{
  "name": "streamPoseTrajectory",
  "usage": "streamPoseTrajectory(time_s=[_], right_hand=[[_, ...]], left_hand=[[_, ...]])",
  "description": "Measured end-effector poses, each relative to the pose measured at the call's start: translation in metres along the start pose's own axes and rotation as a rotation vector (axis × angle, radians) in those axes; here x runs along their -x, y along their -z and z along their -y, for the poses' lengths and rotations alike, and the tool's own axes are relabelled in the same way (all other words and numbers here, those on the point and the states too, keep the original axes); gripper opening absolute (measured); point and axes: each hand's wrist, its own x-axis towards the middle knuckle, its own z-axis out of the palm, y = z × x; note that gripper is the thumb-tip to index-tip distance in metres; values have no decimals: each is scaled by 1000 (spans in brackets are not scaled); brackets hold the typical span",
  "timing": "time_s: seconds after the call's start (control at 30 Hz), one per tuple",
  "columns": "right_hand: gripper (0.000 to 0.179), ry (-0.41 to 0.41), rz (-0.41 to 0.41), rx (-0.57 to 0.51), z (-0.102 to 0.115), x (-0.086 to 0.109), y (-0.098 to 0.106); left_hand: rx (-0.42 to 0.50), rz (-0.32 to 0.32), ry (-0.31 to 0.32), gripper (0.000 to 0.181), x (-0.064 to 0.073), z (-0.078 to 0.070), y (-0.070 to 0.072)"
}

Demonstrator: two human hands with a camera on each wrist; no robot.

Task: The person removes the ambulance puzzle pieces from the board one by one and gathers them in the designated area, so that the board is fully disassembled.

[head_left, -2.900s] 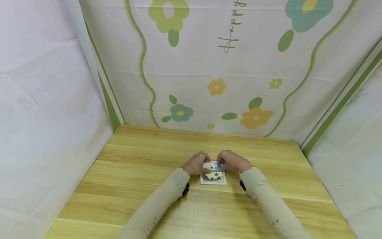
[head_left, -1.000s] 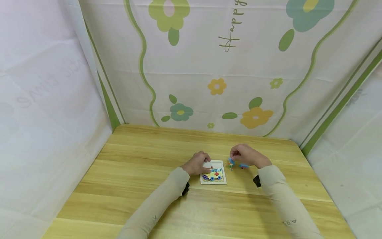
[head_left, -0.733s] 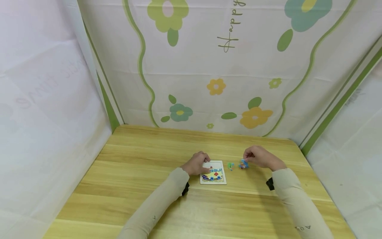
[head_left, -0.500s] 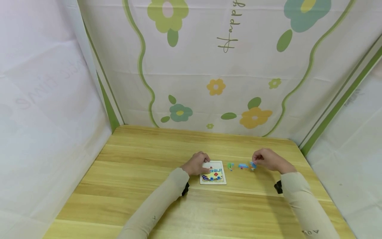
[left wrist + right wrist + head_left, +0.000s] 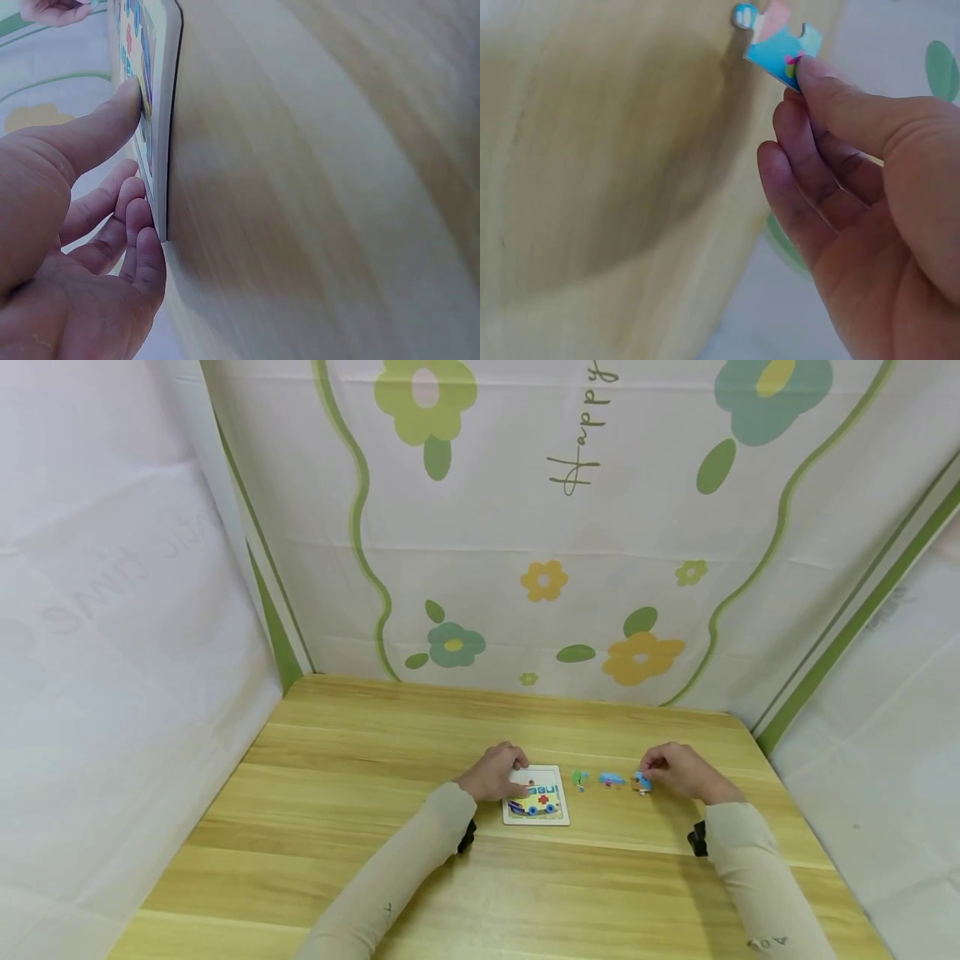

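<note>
A small square jigsaw puzzle with a yellow ambulance picture [image 5: 543,802] lies flat in its white-rimmed tray on the table; its upper part shows bare white. My left hand [image 5: 491,772] holds the tray at its left side, thumb on the picture and fingertips against the edge [image 5: 161,202]. My right hand [image 5: 678,770] pinches a blue jigsaw piece [image 5: 776,54] with a pink part and a round knob between thumb and fingers. In the head view that piece is low over the table or touching it; I cannot tell which.
Two loose jigsaw pieces lie in a row right of the tray: a green one [image 5: 579,778] and a blue one [image 5: 611,778]. The wooden table [image 5: 420,868] runs back to a white flowered cloth [image 5: 495,543], with more cloth at both sides.
My right hand has moved from the tray's upper right corner to the right, carrying the blue piece past the loose ones, then lowered slightly. My left hand stays on the tray.
</note>
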Motion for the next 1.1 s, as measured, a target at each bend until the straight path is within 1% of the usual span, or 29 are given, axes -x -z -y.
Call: streamPoseTrajectory(time_s=[0.13,0.2,0.33,0.57,0.6,0.7,0.77,0.97,1.1], right_hand=[[10,-8,-26,3,-5,-3,-6],[9,2,-35,7,-8,-4,-9],[10,-13,-40,6,-12,-6,-12],[11,7,-40,8,-15,-8,-15],[11,17,-40,9,-15,-9,-15],[11,10,-43,11,-14,-8,-15],[9,23,-39,14,-14,-7,-14],[9,20,-31,18,-8,-6,-12],[13,45,-29,16,8,-7,-6]], left_hand=[[1,2,0,44,0,0,-1],[-4,5,-1,44,-1,0,-1],[-7,6,-1,44,-1,0,-1],[1,-1,-4,43,-3,1,-1],[2,-1,-6,43,-2,1,-1],[2,0,-10,43,-2,1,-1],[3,1,-14,43,-1,0,-1],[-22,15,-20,43,1,-3,2],[-42,34,-17,44,-1,-4,6]])
